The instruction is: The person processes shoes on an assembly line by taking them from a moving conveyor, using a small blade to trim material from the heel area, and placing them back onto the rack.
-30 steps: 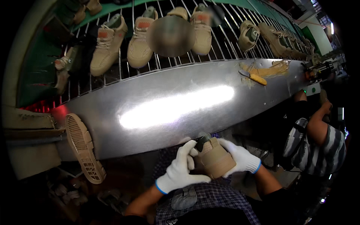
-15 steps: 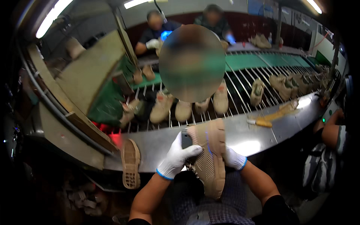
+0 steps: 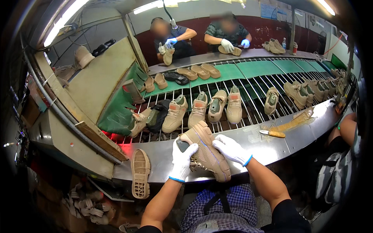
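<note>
A beige sneaker [image 3: 206, 155] with a chunky sole is held on its side above the front edge of the metal bench, its sole turned up and to the right. My left hand [image 3: 182, 160], in a white knit glove, grips it at the collar, where a dark green last [image 3: 182, 146] shows in the opening. On the other side my right hand [image 3: 232, 149], gloved alike, has its fingers bent against the sole edge; its thumb is not clearly visible. Left of my hands, a loose beige outsole [image 3: 140, 173] juts past the bench edge, its gridded side up.
Several shoes [image 3: 234, 105] stand on the metal-bar rack [image 3: 248, 103] behind the bench [image 3: 248, 136]. A wooden-handled knife [image 3: 272, 133] lies at right beside a tan stain. Across a green belt [image 3: 229, 72] bearing outsoles, two co-workers handle shoe parts. A red glow shows at left.
The sneaker has tilted, its upper end swinging left and its sole turning more into view. My right hand has come from behind it onto the sole edge. The head view has shifted.
</note>
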Available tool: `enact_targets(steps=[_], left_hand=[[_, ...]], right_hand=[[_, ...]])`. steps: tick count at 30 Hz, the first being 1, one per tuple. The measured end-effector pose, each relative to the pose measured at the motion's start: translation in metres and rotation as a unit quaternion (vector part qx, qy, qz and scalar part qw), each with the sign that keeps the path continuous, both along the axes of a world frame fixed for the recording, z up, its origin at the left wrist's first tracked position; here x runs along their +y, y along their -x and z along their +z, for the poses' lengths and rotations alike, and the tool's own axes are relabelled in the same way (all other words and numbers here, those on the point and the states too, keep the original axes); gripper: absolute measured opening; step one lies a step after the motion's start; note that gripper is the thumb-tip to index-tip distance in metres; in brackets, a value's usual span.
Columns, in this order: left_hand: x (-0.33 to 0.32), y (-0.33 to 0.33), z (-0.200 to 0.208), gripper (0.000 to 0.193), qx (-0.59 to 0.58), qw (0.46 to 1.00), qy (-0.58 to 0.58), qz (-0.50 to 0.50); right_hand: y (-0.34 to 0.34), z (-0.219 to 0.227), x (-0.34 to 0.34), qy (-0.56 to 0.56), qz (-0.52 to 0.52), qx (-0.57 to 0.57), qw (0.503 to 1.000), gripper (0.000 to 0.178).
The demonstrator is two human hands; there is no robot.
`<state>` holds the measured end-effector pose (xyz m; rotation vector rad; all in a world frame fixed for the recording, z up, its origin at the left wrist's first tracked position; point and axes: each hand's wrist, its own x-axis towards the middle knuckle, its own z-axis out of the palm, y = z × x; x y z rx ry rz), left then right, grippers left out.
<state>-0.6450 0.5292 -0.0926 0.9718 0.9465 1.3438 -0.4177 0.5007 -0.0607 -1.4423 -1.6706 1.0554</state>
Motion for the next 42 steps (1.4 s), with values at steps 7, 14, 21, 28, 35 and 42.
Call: enact_targets(steps=[7,14,21,28,35,42], left_hand=[[0.0,0.0,0.003,0.074,0.03,0.999,-0.007,0.034],[-0.031,0.015,0.081,0.099,0.355,0.868,-0.34,0.071],[-0.027,0.008,0.067,0.098,0.434,0.733,-0.513,0.105],[-0.048,-0.019,0.046,0.09,0.506,0.656,-0.548,0.116],[-0.016,-0.03,0.066,0.06,0.627,0.635,-0.422,-0.16],[0.018,0.023,0.044,0.095,0.587,0.727,-0.173,-0.31]], right_hand=[[0.007,0.017,0.02,-0.064,0.055,-0.201,0.976,0.049],[0.013,0.041,0.011,-0.003,-0.03,-0.003,1.0,0.047],[0.026,-0.008,0.017,-0.199,-0.096,0.178,0.959,0.041],[0.0,0.023,0.012,-0.125,-0.091,0.133,0.979,0.034],[-0.087,-0.064,-0.018,-0.078,-0.146,-0.013,0.986,0.04],[-0.188,-0.051,-0.032,-0.181,-0.213,-0.455,0.846,0.031]])
